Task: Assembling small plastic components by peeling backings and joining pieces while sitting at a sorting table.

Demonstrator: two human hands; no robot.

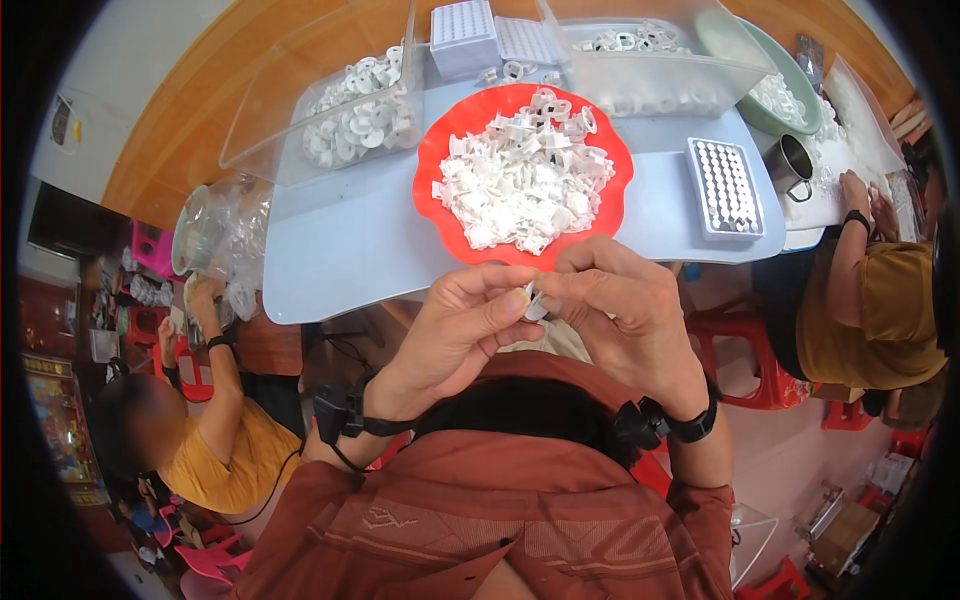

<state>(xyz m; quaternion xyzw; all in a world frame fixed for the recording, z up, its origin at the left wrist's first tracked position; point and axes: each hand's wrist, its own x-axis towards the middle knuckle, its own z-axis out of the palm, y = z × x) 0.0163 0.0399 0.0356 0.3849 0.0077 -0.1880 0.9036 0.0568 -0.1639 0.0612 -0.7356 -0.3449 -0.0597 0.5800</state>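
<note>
Just in front of the near table edge, my left hand (462,325) and my right hand (625,310) meet, fingertips almost touching. Both are closed in a pinch on a small white plastic part (536,304), which shows a dark spot. My fingers cover most of it, so its full shape is hidden. Right beyond my hands sits a red scalloped tray (427,195). A heap of small white plastic pieces (520,185) fills it, some ring-shaped at the far side.
On the light blue table (340,255) stand clear bins (270,130) of white ring parts, a stacked white rack (463,40), a white tray of round pieces (727,190) and a metal mug (790,165). A green basin (755,60) is at far right. People sit at both sides.
</note>
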